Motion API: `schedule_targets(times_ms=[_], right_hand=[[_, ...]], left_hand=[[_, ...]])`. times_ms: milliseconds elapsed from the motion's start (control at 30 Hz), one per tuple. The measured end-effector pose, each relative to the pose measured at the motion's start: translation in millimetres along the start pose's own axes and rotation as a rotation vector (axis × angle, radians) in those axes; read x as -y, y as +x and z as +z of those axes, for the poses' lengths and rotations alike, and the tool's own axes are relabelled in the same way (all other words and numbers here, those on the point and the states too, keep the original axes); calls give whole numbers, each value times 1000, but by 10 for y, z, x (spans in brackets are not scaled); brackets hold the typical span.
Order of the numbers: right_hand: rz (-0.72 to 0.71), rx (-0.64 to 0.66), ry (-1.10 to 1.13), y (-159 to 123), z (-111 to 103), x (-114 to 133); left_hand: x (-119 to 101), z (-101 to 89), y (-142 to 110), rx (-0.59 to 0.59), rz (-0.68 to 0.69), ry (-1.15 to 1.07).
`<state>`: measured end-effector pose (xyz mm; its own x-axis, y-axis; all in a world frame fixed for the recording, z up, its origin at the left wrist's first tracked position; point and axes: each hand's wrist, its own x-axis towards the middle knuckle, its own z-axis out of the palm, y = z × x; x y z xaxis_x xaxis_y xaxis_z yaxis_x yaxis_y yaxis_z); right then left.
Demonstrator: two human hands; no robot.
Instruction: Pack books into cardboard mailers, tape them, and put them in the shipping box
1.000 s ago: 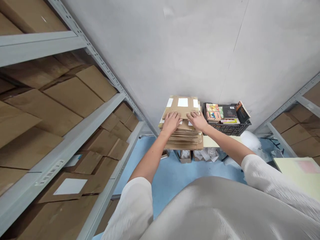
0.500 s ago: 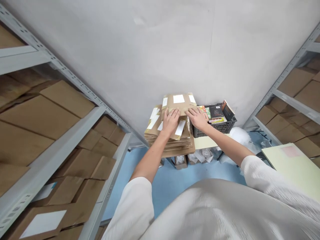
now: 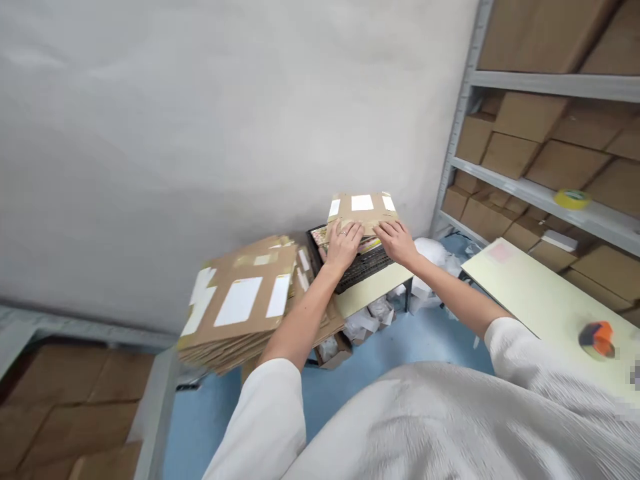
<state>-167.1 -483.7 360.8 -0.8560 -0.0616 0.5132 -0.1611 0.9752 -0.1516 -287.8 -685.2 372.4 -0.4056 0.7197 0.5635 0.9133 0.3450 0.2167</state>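
Both hands grip the near edge of a flat cardboard sheet (image 3: 363,215), brown with white labels and tape along its edges. My left hand (image 3: 344,245), with a ring on one finger, is closed on its left part. My right hand (image 3: 397,241) is closed on the right corner. Beneath the sheet is a black plastic basket (image 3: 367,267), its contents largely covered; colourful printed items show at the gaps. To the left lies a stack of flattened cardboard (image 3: 250,261) with white labels on top.
A pale yellow table (image 3: 373,288) bears the basket. Another pale table (image 3: 540,300) on the right holds a tape dispenser (image 3: 597,339). Metal shelves (image 3: 545,190) with brown boxes stand on the right, more boxes (image 3: 80,400) at lower left. White plastic bags (image 3: 433,252) lie beyond the table.
My view has turned to the right. The cardboard sheet, held in both hands, has moved off the stack and over the black basket.
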Motion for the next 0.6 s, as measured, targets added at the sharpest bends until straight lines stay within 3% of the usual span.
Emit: schedule_targets(times_ms=[167, 333, 467, 600], right_hand=[[158, -10, -47, -788, -428, -1005], [328, 0, -113, -1755, -852, -1860], [490, 10, -176, -2565, -1140, -2277], [687, 22, -227, -3321, -1303, -2480]], left_hand=[[-773, 913, 738, 84, 137, -106], [-1705, 1908, 1268, 161, 265, -262], [-2443, 2627, 1534, 258, 371, -377], [-3096, 3262, 1671, 394, 518, -480]])
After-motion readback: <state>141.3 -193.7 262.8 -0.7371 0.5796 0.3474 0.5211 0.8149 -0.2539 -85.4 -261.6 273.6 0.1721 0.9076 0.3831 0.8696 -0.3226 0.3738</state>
